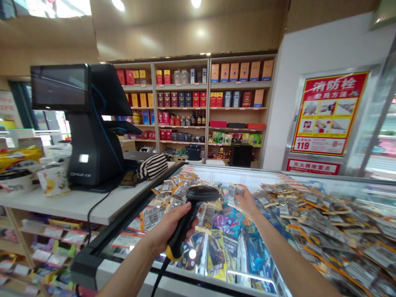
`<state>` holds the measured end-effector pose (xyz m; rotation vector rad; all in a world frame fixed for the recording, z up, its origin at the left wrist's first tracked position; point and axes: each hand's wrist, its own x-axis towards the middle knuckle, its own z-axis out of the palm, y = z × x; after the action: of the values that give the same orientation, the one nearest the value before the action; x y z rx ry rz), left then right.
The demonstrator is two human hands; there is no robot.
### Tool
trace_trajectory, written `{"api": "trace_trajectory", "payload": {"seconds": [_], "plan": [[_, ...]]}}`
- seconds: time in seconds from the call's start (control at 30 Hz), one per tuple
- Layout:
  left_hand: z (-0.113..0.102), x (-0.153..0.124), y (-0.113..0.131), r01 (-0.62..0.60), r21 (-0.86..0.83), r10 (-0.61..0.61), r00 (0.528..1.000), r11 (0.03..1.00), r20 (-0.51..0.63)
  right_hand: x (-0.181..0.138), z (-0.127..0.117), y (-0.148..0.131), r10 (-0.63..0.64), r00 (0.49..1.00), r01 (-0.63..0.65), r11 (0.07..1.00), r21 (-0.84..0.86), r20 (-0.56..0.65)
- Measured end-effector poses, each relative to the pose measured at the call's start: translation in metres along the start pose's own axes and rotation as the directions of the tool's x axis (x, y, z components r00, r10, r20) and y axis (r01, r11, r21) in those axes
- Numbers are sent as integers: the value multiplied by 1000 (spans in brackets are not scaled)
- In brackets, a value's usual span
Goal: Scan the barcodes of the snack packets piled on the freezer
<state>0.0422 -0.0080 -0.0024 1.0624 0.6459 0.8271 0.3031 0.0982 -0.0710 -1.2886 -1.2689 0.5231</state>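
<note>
My left hand (173, 227) is wrapped round the handle of a black barcode scanner (202, 193) with a yellow ring at its base. The scanner's head points right, toward a small snack packet (234, 194) that my right hand (247, 203) pinches by its edge. Both are held above the glass top of a display freezer (188, 268). To the left of the scanner lies a loose group of similar packets (182, 187). A larger heap of packets (337, 231) covers the glass on the right, beside my right forearm. Colourful bags show through the glass.
A black cash register (93, 152) stands on the white counter (93, 206) at left, near a striped pouch (152, 166). The scanner's cable (160, 278) hangs off the freezer's near edge. Shelves (182, 86) of boxes line the back wall; a red poster (331, 113) hangs at right.
</note>
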Motion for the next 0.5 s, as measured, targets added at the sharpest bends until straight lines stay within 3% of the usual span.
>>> {"api": "trace_trajectory", "payload": {"seconds": [0.5], "plan": [[-6, -1, 3, -13, -12, 13, 1000, 1000, -13, 4, 8, 14, -23, 1000, 24, 998, -55, 6]]}}
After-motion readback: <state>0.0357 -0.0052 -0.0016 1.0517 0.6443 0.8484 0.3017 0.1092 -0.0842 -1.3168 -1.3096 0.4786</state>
